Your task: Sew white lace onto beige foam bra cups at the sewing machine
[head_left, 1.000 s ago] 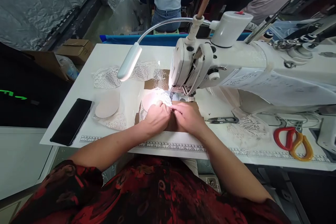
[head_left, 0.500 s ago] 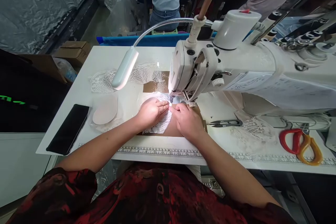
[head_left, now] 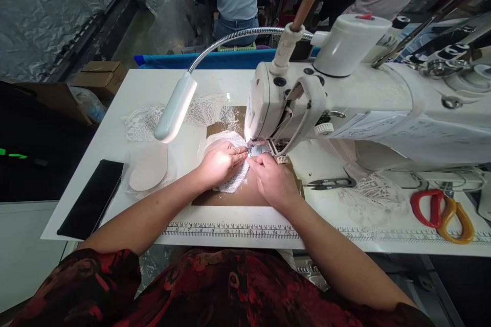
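Note:
A piece of white lace fabric (head_left: pixel 231 184), rounded in outline, lies under the needle end of a white sewing machine (head_left: pixel 264 104). My left hand (head_left: pixel 221 163) rests on the lace, fingers together and pressing it down just left of the needle. Close to the presser foot, my right hand (head_left: pixel 274 179) has its thumb and forefinger pinched at the lace's right edge. The fingertips of both hands nearly meet there. Beneath lies a brown board (head_left: pixel 230 200) on the table. The exact grip under the fingers is partly hidden.
A lamp (head_left: pixel 176 107) on a bendy neck hangs at left. Around the hands are a phone (head_left: pixel 91 198), a beige round pad (head_left: pixel 149 168), lace pieces (head_left: pixel 143 123), thread snips (head_left: pixel 333 183) and scissors (head_left: pixel 445 214). A ruler strip (head_left: pixel 233 230) runs along the front edge. Co-workers sit beyond.
The lace has turned under the needle, and its lower part now looks rounder and shorter. Both hands stay near the needle. The camera view has shifted slightly.

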The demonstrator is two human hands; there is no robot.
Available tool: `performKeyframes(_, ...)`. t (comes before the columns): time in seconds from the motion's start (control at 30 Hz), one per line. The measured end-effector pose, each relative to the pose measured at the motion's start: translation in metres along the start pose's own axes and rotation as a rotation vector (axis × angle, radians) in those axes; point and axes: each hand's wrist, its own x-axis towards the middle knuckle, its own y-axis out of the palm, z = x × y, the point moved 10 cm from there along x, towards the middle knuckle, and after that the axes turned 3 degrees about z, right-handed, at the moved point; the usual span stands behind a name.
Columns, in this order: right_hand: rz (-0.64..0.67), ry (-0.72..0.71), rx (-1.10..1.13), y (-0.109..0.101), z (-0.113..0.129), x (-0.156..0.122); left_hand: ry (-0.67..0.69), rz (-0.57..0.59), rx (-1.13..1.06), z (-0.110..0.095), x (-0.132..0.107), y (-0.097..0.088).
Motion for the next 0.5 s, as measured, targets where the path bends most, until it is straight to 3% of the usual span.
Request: performKeyframes(0.5, -0.065, -0.009, 0.037, -0.005, 0.001, -0.002, -0.116, 0.048, 0.060, 0.013, 0.006, -0.002)
